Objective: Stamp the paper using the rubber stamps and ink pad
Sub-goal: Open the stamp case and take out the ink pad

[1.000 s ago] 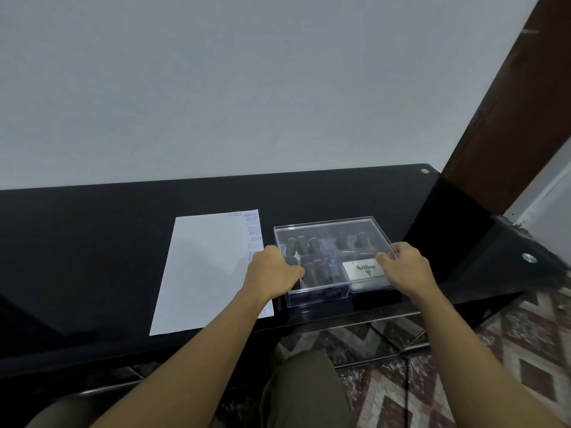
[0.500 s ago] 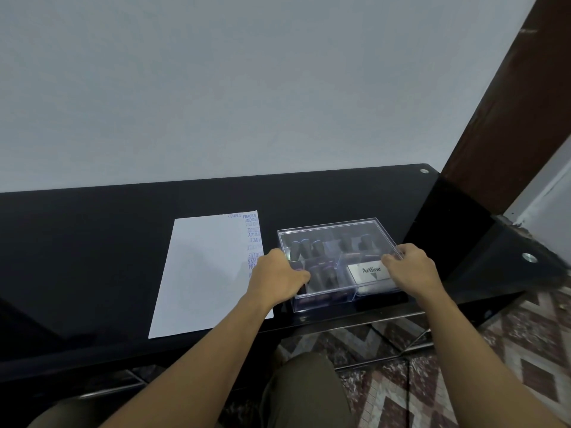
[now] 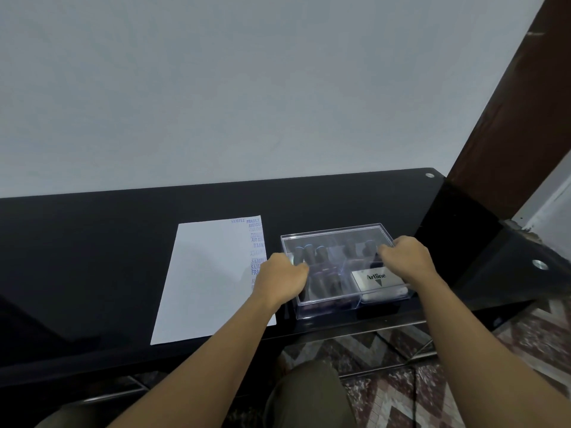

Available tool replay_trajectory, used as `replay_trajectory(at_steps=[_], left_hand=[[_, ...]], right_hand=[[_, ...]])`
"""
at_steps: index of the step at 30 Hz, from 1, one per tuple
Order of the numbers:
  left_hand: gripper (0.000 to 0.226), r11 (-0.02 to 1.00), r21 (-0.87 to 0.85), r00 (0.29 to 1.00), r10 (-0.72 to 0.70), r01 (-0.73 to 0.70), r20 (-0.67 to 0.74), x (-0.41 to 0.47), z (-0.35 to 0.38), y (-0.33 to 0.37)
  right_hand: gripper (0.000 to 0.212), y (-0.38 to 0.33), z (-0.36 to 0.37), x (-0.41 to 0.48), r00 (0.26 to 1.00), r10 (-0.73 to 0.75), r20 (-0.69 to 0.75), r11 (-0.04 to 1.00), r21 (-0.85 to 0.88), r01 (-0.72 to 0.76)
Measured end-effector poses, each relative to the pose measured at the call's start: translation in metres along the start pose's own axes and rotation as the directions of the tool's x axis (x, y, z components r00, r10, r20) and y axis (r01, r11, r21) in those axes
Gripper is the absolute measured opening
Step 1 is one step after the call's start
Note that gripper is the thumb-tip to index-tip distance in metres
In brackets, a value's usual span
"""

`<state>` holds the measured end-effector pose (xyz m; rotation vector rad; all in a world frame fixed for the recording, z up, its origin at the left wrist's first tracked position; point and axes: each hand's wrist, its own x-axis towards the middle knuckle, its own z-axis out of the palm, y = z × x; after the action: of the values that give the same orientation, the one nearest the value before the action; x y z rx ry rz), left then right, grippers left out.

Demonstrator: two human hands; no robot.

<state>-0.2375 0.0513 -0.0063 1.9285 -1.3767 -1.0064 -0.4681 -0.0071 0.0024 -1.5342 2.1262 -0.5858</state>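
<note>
A clear plastic box [image 3: 336,236] with a lid sits on the black table, holding several dark-handled rubber stamps [image 3: 310,253] and a silver Artline ink pad [image 3: 377,279]. My left hand [image 3: 281,281] grips the box's left edge with curled fingers. My right hand [image 3: 408,257] grips its right edge, near the lid. A white sheet of paper [image 3: 207,279] lies left of the box, with blue stamp prints down its right margin; my left hand covers the lower prints.
The glossy black table [image 3: 92,242] runs along a plain wall, its front edge close to my knees. A dark wooden door frame [image 3: 509,134] rises at the right. Patterned floor tiles [image 3: 525,350] show below the table.
The lid looks raised slightly from the box, and both hands shifted a little farther along its sides. The view has drifted slightly.
</note>
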Motion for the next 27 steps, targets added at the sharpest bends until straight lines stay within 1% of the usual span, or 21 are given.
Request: replay_trajectory(at_steps=[2,4,8,11,13,15,16,17,19,22,23,25,26,27], left_hand=[[0.025,1.000,-0.019,1.000,-0.003,0.003,0.011,-0.004,0.000,0.003],[0.024,0.999,-0.030,1.000,0.014,-0.014,0.004,-0.007,-0.001,0.007],[0.019,0.993,-0.063,0.994,0.096,-0.100,-0.055,-0.012,-0.016,0.021],[0.016,0.975,-0.123,0.977,0.168,-0.184,-0.133,-0.012,-0.040,0.034],[0.025,0.952,-0.191,0.963,0.206,-0.238,-0.172,-0.012,-0.062,0.039],[0.021,0.940,-0.224,0.955,0.212,-0.257,-0.205,-0.012,-0.085,0.042],[0.020,0.941,-0.239,0.957,0.190,-0.241,-0.218,-0.011,-0.096,0.041],[0.020,0.938,-0.277,0.963,0.146,-0.206,-0.225,-0.012,-0.107,0.040],[0.017,0.904,-0.414,0.982,0.035,-0.110,-0.184,-0.013,-0.128,0.032],[0.038,0.811,-0.584,0.988,-0.064,-0.029,-0.139,-0.013,-0.156,0.006],[0.042,0.759,-0.651,0.984,-0.102,-0.018,-0.146,-0.014,-0.164,-0.004],[0.040,0.644,-0.765,0.971,-0.186,0.004,-0.151,-0.013,-0.178,-0.025],[0.035,0.610,-0.792,0.962,-0.220,0.009,-0.159,-0.012,-0.185,-0.036],[0.028,0.601,-0.799,0.955,-0.243,0.011,-0.169,-0.012,-0.191,-0.046]], right_hand=[[0.024,-0.001,0.000,0.000,0.999,0.014,-0.039,1.000,-0.006,-0.015],[0.021,-0.001,0.000,-0.002,0.997,0.018,-0.069,1.000,0.026,-0.017],[0.023,-0.013,-0.013,-0.013,0.984,-0.018,-0.176,0.992,0.121,0.039],[0.028,-0.036,-0.030,-0.026,0.976,-0.048,-0.214,0.973,0.209,0.094],[0.030,-0.054,-0.037,-0.036,0.969,-0.080,-0.233,0.948,0.282,0.146],[0.031,-0.072,-0.038,-0.041,0.964,-0.070,-0.255,0.900,0.401,0.172],[0.032,-0.080,-0.037,-0.042,0.966,-0.058,-0.253,0.870,0.461,0.173],[0.033,-0.088,-0.033,-0.041,0.970,-0.046,-0.238,0.834,0.526,0.168],[0.032,-0.103,-0.026,-0.039,0.988,-0.027,-0.153,0.739,0.663,0.123],[0.033,-0.120,-0.010,-0.043,1.000,-0.015,-0.001,0.582,0.813,0.010],[0.036,-0.125,-0.003,-0.046,0.999,-0.024,0.037,0.551,0.835,-0.018],[0.036,-0.134,0.012,-0.054,0.993,-0.043,0.108,0.511,0.857,-0.071],[0.032,-0.137,0.021,-0.058,0.988,-0.056,0.141,0.503,0.859,-0.095],[0.026,-0.141,0.030,-0.061,0.982,-0.075,0.173,0.509,0.853,-0.111]])
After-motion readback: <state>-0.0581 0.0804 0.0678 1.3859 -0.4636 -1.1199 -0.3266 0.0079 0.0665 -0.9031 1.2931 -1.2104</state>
